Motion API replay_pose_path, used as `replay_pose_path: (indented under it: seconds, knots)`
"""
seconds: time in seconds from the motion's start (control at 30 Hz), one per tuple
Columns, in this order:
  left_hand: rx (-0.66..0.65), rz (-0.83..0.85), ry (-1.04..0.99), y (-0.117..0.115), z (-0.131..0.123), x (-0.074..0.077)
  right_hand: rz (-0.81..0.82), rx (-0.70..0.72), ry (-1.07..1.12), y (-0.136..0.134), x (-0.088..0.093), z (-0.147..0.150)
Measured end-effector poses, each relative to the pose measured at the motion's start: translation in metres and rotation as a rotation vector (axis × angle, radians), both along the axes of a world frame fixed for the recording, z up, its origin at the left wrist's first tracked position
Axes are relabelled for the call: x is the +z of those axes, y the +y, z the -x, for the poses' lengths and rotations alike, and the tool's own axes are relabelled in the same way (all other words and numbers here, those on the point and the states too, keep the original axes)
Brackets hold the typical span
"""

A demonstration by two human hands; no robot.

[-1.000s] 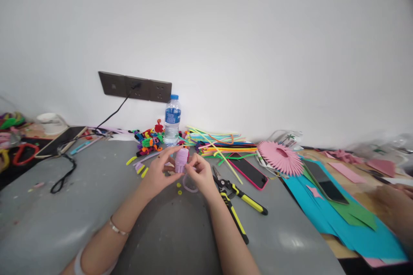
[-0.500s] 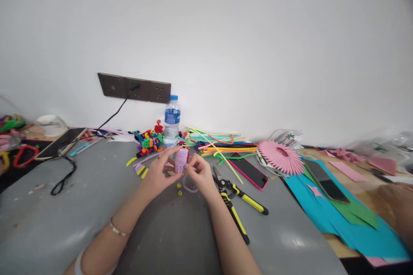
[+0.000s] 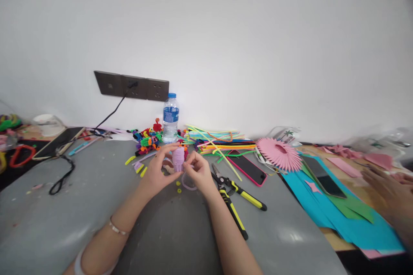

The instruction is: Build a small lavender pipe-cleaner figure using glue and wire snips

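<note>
A small lilac figure of coiled pipe cleaner is held upright over the grey table. My left hand is closed round its left side, fingertips on top. My right hand pinches its right side, and a loose lilac pipe cleaner loop hangs below it. Small yellow bits lie on the table under my hands.
Yellow-handled pliers lie just right of my right arm. Behind are a water bottle, a pile of coloured pipe cleaners, a pink-cased phone and a pink paper fan. Another person's hand rests on coloured paper sheets at right.
My hands and the lilac figure have shifted slightly up and left in view. The other person's hand at the right has moved further onto the paper.
</note>
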State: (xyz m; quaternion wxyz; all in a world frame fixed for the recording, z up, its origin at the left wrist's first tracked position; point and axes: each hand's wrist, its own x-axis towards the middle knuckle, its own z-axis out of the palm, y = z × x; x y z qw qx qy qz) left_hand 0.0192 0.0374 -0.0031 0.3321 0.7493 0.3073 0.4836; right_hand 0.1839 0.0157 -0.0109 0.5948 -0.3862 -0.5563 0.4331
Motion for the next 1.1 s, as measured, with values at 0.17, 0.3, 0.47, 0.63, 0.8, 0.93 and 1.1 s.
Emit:
replay_pose_path:
  seconds: [0.17,0.3,0.47,0.63,0.8,0.93,1.1]
  knots:
    - [-0.007,0.017,-0.019,0.0006,0.0005,-0.0026,0.013,0.023,0.016,-0.0008,0.0023,0.0010]
    - [-0.024,0.082,-0.004,0.0019,0.0005,-0.0068,0.002,0.023,0.028,-0.0005,0.0018,0.0006]
    - [-0.064,0.167,0.002,0.0012,0.0013,-0.0061,0.000,0.025,0.028,-0.0005,0.0016,0.0005]
    - [-0.106,0.229,-0.006,0.0005,0.0010,-0.0048,0.002,0.018,0.023,-0.0004,0.0003,-0.0003]
    - [-0.160,0.251,-0.070,-0.0017,0.0002,-0.0020,-0.031,0.019,0.049,-0.0005,-0.0010,0.0018]
    - [-0.213,0.292,-0.146,-0.0030,0.0003,-0.0008,-0.040,0.017,0.056,-0.0011,0.0004,0.0047]
    - [-0.256,0.334,-0.216,-0.0034,-0.0001,-0.0020,-0.044,-0.010,0.052,-0.0014,0.0009,0.0048]
